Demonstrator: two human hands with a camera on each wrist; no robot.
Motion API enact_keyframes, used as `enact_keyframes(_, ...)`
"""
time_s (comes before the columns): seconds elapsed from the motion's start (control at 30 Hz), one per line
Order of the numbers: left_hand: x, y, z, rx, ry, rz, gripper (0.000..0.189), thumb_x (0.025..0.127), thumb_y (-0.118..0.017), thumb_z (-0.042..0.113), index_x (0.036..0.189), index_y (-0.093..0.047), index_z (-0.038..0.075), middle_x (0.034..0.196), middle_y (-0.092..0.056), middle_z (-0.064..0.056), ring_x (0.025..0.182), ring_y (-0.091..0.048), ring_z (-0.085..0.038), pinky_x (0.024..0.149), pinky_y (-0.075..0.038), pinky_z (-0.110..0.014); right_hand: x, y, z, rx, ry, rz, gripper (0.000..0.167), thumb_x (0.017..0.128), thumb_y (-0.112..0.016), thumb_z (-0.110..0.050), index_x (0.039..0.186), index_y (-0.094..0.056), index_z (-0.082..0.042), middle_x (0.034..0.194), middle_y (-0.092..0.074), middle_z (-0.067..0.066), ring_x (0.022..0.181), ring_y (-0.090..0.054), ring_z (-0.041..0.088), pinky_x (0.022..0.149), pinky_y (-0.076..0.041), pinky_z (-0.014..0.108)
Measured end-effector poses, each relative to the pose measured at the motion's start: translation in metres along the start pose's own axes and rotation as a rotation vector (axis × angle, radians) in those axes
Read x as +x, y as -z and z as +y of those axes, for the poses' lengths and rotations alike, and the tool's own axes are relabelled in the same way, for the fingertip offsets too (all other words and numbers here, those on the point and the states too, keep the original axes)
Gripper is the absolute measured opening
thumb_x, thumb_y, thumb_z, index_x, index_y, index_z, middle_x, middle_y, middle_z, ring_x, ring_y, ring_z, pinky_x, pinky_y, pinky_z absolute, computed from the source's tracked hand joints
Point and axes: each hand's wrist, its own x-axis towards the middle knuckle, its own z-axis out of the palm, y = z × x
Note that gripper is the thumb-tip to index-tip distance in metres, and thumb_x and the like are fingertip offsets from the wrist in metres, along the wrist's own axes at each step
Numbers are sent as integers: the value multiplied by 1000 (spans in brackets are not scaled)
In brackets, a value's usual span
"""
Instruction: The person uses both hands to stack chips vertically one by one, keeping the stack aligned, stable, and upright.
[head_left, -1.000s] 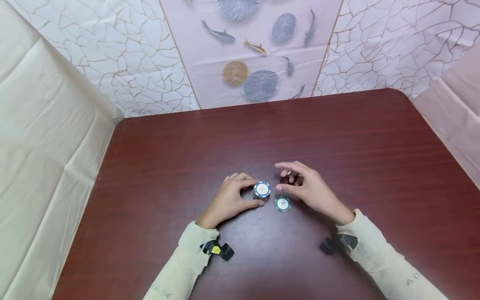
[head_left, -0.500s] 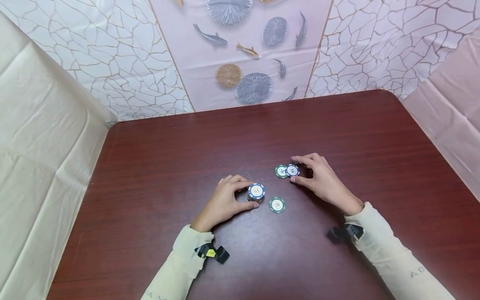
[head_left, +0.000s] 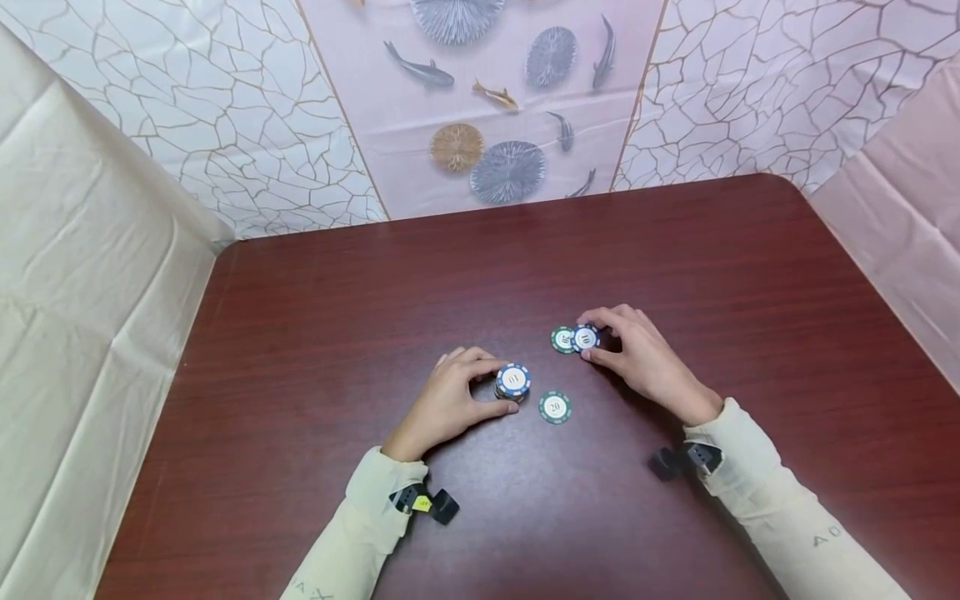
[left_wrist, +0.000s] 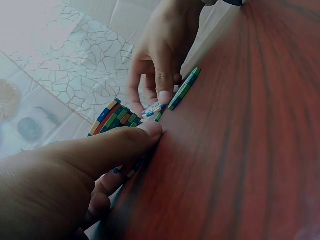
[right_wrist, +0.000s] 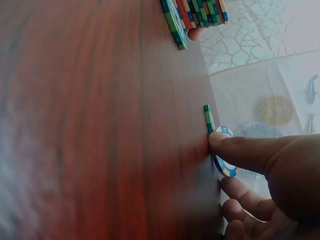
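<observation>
In the head view, my left hand (head_left: 446, 406) holds a stack of poker chips (head_left: 512, 381) between thumb and fingers, a blue "10" chip on top. The left wrist view shows mixed colours along the edge of the chip stack (left_wrist: 114, 119). My right hand (head_left: 643, 358) pinches a blue "10" poker chip (head_left: 585, 338) by its edges. That chip partly overlaps a green "20" poker chip (head_left: 561, 339) on the table. A second green "20" poker chip (head_left: 555, 407) lies flat just right of the stack. Curled fingers of the right hand (right_wrist: 260, 185) show beside the tilted blue chip (right_wrist: 226, 160).
Everything lies on a dark red wooden table (head_left: 360, 292). A patterned cloth (head_left: 525, 100) hangs behind its far edge, and pale cloth (head_left: 90, 275) hangs at the left side. Each wrist carries a small black camera (head_left: 446, 506).
The right hand has moved away from the stack, to the right and slightly back. The overlapping blue and green chips have come into sight at its fingertips. The left hand keeps its hold.
</observation>
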Motion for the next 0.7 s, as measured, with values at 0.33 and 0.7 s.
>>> enact_keyframes(0.33,0,0,0,5,-10,4,54,80,-94,36,126,-78,15,115,-71,6,108,-59,-15,103,-43,-44,-3,-2,1,-20,9,-7,47,92,-83,-11,137,-69,-8,108,-68,11,91,-55,25,80,-44,41)
enact_keyframes(0.7,0,-1,-2,6,-17,11,54,80,-95,36,127,-77,16,114,-70,6,108,-59,-15,103,-42,-45,-4,-2,2,42,-46,49,41,88,-88,-16,126,-76,-9,91,-63,6,80,-52,21,73,-39,31)
